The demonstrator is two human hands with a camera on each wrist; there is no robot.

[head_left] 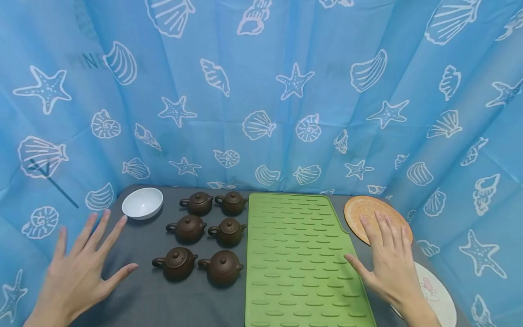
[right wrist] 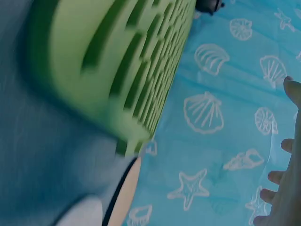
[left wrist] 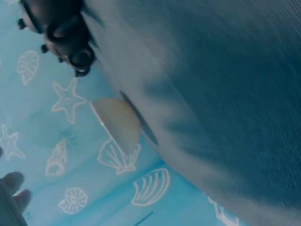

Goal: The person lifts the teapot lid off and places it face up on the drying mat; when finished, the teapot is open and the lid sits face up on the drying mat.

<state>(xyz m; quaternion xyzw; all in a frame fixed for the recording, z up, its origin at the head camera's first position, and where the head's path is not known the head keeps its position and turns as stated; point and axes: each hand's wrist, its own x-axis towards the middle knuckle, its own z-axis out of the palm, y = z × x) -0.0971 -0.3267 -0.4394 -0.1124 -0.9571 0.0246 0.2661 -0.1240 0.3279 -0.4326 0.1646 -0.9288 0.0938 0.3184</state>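
My left hand (head_left: 77,277) hovers with spread fingers over the left side of the table, holding nothing. Just beyond its fingertips is a white bowl (head_left: 143,203). To its right, several small dark brown teapots, such as the front one (head_left: 222,269), stand in two columns with their lids on and spouts pointing right. My right hand (head_left: 390,268), also empty with straight fingers, is above the right edge of a green ridged mat (head_left: 294,254). Its fingers overlap an orange round plate (head_left: 359,209), and its wrist partly hides a white round plate (head_left: 441,299).
A dark grey cloth (head_left: 196,304) covers the table. Blue curtains (head_left: 229,104) with white shells and starfish rise behind the table and along both sides. The mat lies lengthwise between the teapots and the plates.
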